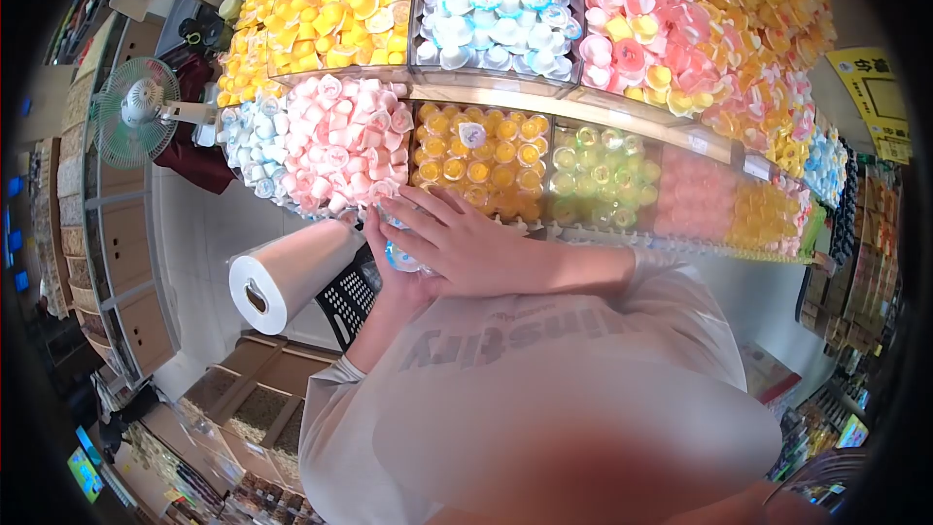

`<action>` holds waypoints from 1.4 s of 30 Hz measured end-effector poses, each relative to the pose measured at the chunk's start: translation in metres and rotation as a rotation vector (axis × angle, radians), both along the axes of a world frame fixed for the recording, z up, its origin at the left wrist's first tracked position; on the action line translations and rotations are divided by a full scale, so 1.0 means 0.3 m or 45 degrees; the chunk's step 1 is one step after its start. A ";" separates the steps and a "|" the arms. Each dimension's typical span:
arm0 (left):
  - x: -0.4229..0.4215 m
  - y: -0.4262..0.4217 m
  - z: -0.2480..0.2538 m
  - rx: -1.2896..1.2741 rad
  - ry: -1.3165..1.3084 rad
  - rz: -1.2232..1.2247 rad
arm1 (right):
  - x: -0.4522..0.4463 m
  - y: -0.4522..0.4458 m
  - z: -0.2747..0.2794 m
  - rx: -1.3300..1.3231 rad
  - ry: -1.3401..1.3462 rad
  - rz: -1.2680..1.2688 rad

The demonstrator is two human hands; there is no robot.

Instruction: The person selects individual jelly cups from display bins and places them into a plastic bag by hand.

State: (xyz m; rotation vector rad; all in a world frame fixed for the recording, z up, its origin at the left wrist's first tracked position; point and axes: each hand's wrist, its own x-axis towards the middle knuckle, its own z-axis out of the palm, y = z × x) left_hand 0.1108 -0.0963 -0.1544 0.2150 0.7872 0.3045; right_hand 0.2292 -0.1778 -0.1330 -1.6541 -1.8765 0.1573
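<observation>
Both of my hands are close together in front of my chest, at the near edge of the candy display. My left hand is cupped around small clear blue-and-white cups; how many is hidden. Over them lies my right hand, with its fingers stretched out and slightly apart toward the left, its palm against the cups or just above them. Right beyond my fingertips is a heap of pink-and-white cups. Orange cups in rows are just beyond my right hand.
A large roll of clear plastic bags lies left of my hands, beside a black perforated basket. Further bins hold green cups, yellow cups and white-blue cups. A fan stands at the left.
</observation>
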 end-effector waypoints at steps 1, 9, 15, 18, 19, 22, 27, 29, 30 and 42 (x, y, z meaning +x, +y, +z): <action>-0.011 0.010 -0.044 -0.098 -0.170 0.021 | 0.004 -0.001 -0.020 0.004 0.083 0.025; 0.013 0.023 -0.089 -0.084 -0.111 0.086 | 0.122 0.029 -0.016 -0.351 0.777 0.206; 0.011 0.056 -0.117 -0.103 -0.250 -0.084 | 0.442 0.088 0.107 -0.367 1.386 -0.368; 0.025 0.061 -0.109 -0.075 -0.278 -0.140 | 0.794 0.220 0.059 -0.002 1.015 -0.713; 0.025 0.061 -0.119 -0.073 -0.310 -0.156 | 0.920 0.272 0.025 -0.038 0.880 -0.775; 0.029 0.065 -0.123 -0.086 -0.341 -0.151 | 1.215 0.455 -0.146 -0.140 0.625 -0.809; 0.035 0.082 -0.118 -0.056 -0.313 -0.132 | 1.273 0.583 -0.166 -0.483 0.503 -0.666; 0.028 0.086 -0.128 -0.066 -0.345 -0.144 | 1.287 0.609 -0.187 -0.632 0.481 -0.632; 0.028 0.087 -0.131 -0.071 -0.343 -0.142 | 1.297 0.619 -0.202 -0.624 0.429 -0.582; 0.040 0.091 -0.140 -0.082 -0.382 -0.199 | 1.339 0.638 -0.314 -0.615 0.243 -0.605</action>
